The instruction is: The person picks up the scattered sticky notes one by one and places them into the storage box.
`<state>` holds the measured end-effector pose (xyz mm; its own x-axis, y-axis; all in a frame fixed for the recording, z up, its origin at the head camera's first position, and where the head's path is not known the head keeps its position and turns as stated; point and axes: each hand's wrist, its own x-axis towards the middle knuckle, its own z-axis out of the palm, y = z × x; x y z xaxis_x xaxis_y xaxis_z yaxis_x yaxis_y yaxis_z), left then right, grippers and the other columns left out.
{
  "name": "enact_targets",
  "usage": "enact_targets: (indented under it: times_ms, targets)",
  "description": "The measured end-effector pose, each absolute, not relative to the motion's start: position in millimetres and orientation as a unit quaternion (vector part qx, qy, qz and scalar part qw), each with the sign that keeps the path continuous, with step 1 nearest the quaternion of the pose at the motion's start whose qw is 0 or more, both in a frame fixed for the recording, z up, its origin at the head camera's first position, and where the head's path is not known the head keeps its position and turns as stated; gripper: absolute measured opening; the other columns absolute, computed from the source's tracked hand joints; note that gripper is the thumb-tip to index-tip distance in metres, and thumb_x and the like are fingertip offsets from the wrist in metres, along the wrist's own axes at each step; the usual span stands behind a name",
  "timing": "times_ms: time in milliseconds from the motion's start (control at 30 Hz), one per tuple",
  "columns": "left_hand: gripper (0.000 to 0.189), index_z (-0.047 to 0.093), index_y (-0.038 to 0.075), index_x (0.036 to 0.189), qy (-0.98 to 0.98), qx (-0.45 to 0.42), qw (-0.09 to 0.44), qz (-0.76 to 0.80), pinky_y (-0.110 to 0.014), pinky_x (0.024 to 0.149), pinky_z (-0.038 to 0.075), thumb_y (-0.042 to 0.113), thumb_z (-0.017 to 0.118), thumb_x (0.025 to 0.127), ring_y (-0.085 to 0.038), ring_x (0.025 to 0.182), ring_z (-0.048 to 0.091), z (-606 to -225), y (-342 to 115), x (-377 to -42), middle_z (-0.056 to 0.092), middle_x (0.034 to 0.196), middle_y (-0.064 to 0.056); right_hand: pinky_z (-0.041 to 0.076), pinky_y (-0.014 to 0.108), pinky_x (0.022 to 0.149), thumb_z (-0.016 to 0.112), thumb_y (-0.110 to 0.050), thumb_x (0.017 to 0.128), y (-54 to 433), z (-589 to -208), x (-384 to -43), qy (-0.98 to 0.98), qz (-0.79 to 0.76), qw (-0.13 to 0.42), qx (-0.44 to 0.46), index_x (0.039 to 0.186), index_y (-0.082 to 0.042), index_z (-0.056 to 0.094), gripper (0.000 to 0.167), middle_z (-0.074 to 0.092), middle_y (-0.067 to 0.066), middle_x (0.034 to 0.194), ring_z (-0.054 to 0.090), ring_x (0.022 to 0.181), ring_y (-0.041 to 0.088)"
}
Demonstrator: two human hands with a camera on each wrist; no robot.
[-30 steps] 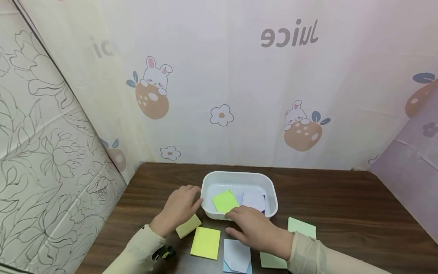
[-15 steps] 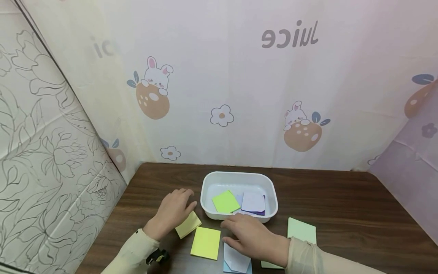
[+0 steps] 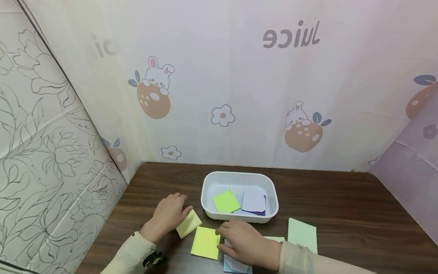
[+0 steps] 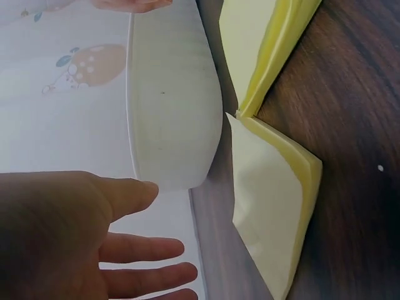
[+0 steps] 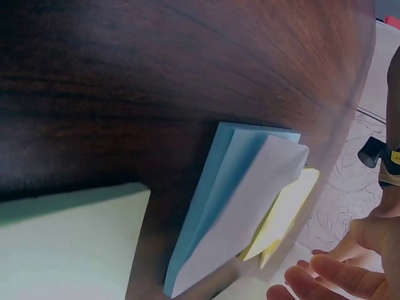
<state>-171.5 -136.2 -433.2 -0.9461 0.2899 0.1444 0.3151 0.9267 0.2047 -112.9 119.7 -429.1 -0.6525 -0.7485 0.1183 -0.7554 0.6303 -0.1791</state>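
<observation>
My left hand (image 3: 167, 216) hovers with loose, spread fingers beside a pale yellow sticky-note pad (image 3: 189, 224), left of the white plastic bin (image 3: 239, 217). In the left wrist view nothing lies between its fingers (image 4: 144, 249); the pad (image 4: 265, 181) sits apart from them. My right hand (image 3: 244, 243), empty with relaxed fingers, is over a blue pad topped by a whitish sheet (image 3: 236, 265) and partly hides it. Its fingertips overlap the edge of a bright yellow pad (image 3: 205, 243) in the head view. Inside the bin lie a lime-green pad (image 3: 226, 201) and a pale lilac pad (image 3: 253, 201) over dark purple.
A light green pad (image 3: 302, 234) lies right of the bin, with another green one (image 3: 274, 239) partly hidden behind my right hand. The dark wooden table (image 3: 328, 201) meets a patterned curtain (image 3: 191, 95) at its back edge. A black wrist device (image 3: 154, 258) sits by my left sleeve.
My left hand has drawn back leftward and toward me from the bin's rim. The right hand has come off the bin's front edge, toward me and slightly left. The pads stay put.
</observation>
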Motion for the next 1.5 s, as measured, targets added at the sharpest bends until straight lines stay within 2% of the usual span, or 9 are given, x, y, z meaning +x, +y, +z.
enact_targets:
  times_ms: [167,400,633,867,1067,1233,1500]
  targets:
    - [0.040,0.070,-0.001,0.114,-0.984,-0.144,0.026,-0.106,-0.050,0.079,0.056,0.031,0.075,0.090,-0.036,0.098,0.067,-435.9,-139.6,-169.9,0.070,0.109,-0.018,0.052,0.028,0.080,0.067,-0.035,0.096,117.0,-432.3,-112.7,-0.906,0.103,0.004,0.410,0.114,-0.016,0.071,0.027,0.070,-0.007,0.106,0.063,0.095,0.007]
    - [0.048,0.066,-0.003,0.100,-0.985,-0.125,-0.011,-0.115,-0.049,0.074,0.054,0.037,0.083,0.081,-0.033,0.088,0.063,-441.5,-140.7,-169.2,0.064,0.097,-0.016,0.052,0.027,0.081,0.067,-0.036,0.096,116.5,-437.3,-113.6,-0.907,0.095,-0.003,0.410,0.113,-0.016,0.071,0.027,0.069,-0.009,0.104,0.063,0.094,0.007]
    - [0.068,0.063,-0.006,0.111,-0.986,-0.121,-0.031,-0.108,-0.051,0.075,0.054,0.044,0.088,0.074,-0.035,0.091,0.062,-449.3,-139.4,-168.1,0.060,0.102,-0.019,0.052,0.026,0.081,0.067,-0.038,0.096,114.7,-441.7,-114.6,-0.906,0.089,0.010,0.414,0.113,-0.016,0.071,0.027,0.069,-0.009,0.104,0.063,0.095,0.007]
    - [0.063,0.064,-0.001,0.103,-0.986,-0.136,-0.005,-0.092,-0.047,0.065,0.052,0.046,0.091,0.069,-0.030,0.082,0.061,-456.3,-138.6,-169.9,0.061,0.091,-0.014,0.052,0.027,0.079,0.066,-0.039,0.097,109.9,-439.4,-116.5,-0.909,0.092,-0.014,0.406,0.116,-0.017,0.071,0.030,0.069,-0.008,0.107,0.062,0.096,0.007]
    - [0.068,0.062,-0.001,0.106,-0.986,-0.141,-0.003,-0.087,-0.045,0.064,0.051,0.046,0.092,0.068,-0.029,0.080,0.060,-455.8,-138.7,-170.7,0.061,0.090,-0.012,0.052,0.026,0.078,0.066,-0.039,0.097,106.8,-439.3,-118.8,-0.911,0.091,-0.026,0.402,0.117,-0.017,0.070,0.030,0.069,-0.008,0.107,0.062,0.095,0.005]
    - [0.067,0.055,0.003,0.105,-0.984,-0.142,-0.018,-0.110,-0.041,0.059,0.046,0.043,0.093,0.067,-0.024,0.073,0.054,-452.6,-138.5,-169.9,0.056,0.086,-0.009,0.052,0.025,0.076,0.066,-0.038,0.096,104.5,-440.6,-120.8,-0.910,0.085,-0.008,0.406,0.115,-0.017,0.071,0.029,0.069,-0.008,0.103,0.062,0.091,0.005]
    - [0.070,0.045,0.008,0.110,-0.976,-0.148,-0.038,-0.155,-0.036,0.052,0.038,0.032,0.094,0.067,-0.017,0.058,0.049,-452.1,-137.2,-170.9,0.056,0.069,-0.003,0.052,0.024,0.076,0.066,-0.037,0.096,101.3,-439.3,-122.4,-0.907,0.083,0.006,0.414,0.114,-0.016,0.071,0.028,0.068,-0.007,0.101,0.064,0.090,0.005]
